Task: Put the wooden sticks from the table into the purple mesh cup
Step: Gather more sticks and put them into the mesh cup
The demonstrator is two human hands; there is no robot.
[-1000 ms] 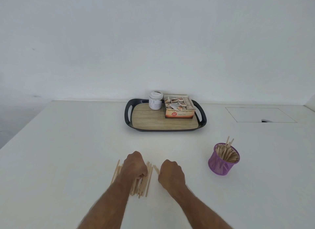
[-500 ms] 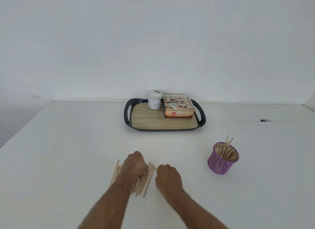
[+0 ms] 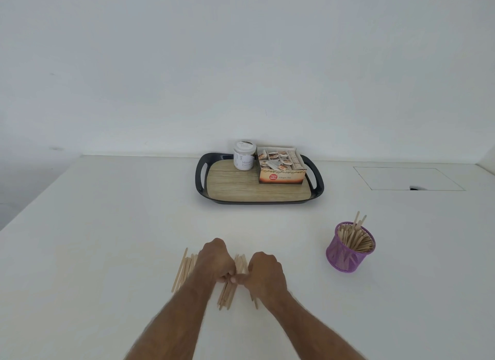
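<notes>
Hands, left hand (image 3: 214, 260) and right hand (image 3: 265, 272), curled pinching wooden sticks (image 3: 227, 292); box (image 3: 281, 172) reads "Ginger Tea".

**Pale wood on white, one spot of purple**

The worktop (image 3: 107, 239) is plain white. The wooden sticks (image 3: 184, 268) are pale tan. The mesh cup (image 3: 345, 258) is purple with a fine grid pattern. The tray (image 3: 201, 183) has a black rim and a light wood-grain floor. The jar (image 3: 243, 159) is white with grey lettering. The tea box (image 3: 281, 176) is orange-brown with a red round badge.
</notes>
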